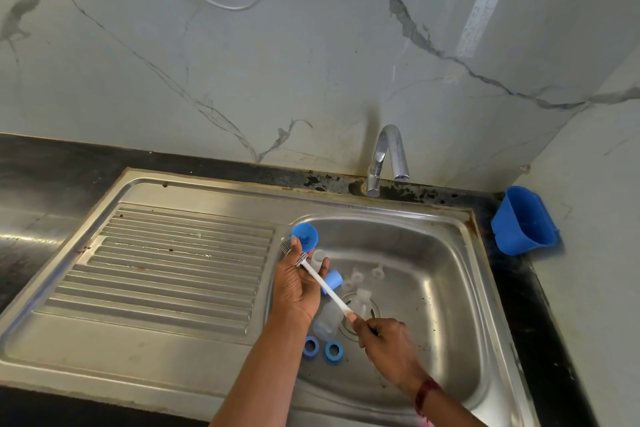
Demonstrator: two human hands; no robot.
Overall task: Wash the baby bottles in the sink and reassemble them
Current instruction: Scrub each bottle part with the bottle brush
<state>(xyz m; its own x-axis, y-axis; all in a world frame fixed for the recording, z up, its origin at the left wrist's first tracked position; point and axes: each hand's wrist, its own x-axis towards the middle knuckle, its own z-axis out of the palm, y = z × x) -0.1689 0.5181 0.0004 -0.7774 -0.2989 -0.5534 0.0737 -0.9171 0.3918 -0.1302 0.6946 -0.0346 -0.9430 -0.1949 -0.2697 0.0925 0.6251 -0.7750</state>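
Steel sink [443, 305] set in the dark surface [52, 166]; baby bottle parts lie in its basin, and both hands are occupied.
A blue tub [524, 220] stands at the surface's right end. The left hand [298, 284], over the basin's left edge, grips a blue bottle cap [304, 241]. The right hand [384, 340] pinches the white bottle brush [329, 291], whose bristle end is at the left thumb. Near the drain lie two clear bottles [327, 319], a second blue cap [332, 281], clear teats [356, 276] and two blue collar rings [310, 347].

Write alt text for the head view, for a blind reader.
The left hand holds a blue cap above a steel sink while the right hand grips a thin white brush. Clear bottles and blue rings lie in the basin.
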